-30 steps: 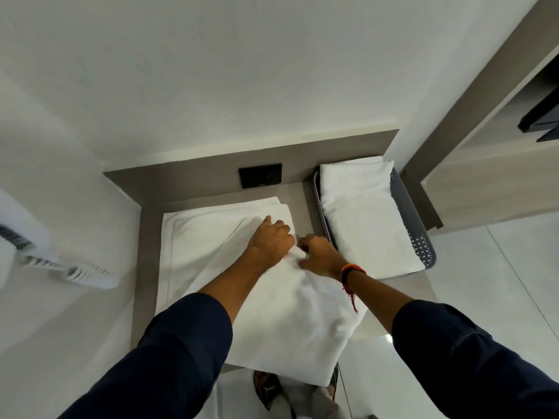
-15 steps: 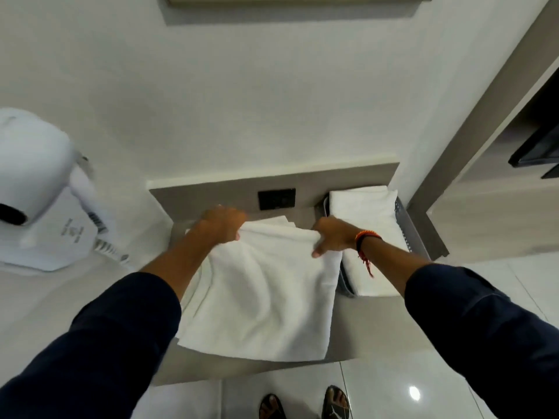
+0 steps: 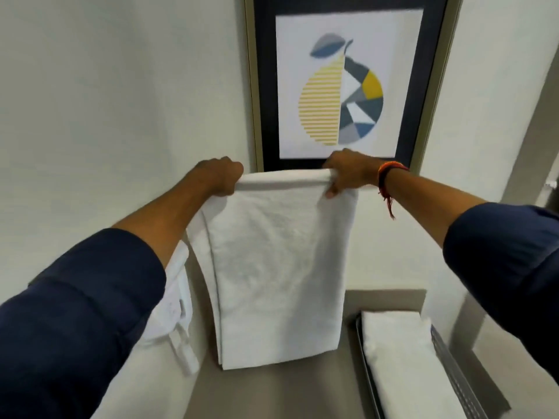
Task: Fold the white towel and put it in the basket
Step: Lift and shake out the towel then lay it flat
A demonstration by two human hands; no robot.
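Observation:
The white towel (image 3: 278,267) hangs in the air in front of the wall, folded over along its top edge, its lower edge just above the grey-brown counter (image 3: 272,394). My left hand (image 3: 219,178) grips the top left corner. My right hand (image 3: 348,172), with a red-orange thread band at the wrist, grips the top right corner. The grey perforated basket (image 3: 453,373) stands at the lower right on the counter, with a folded white towel (image 3: 402,364) lying in it.
A framed picture (image 3: 341,86) of a pear hangs on the wall right behind the towel. A white wall-mounted hair dryer (image 3: 175,309) shows under my left forearm. A wall panel (image 3: 520,146) borders the counter on the right.
Both hands have lifted the towel off the counter and now hold it up by its top corners, hanging lengthwise. The view has tilted upward, bringing the picture into sight.

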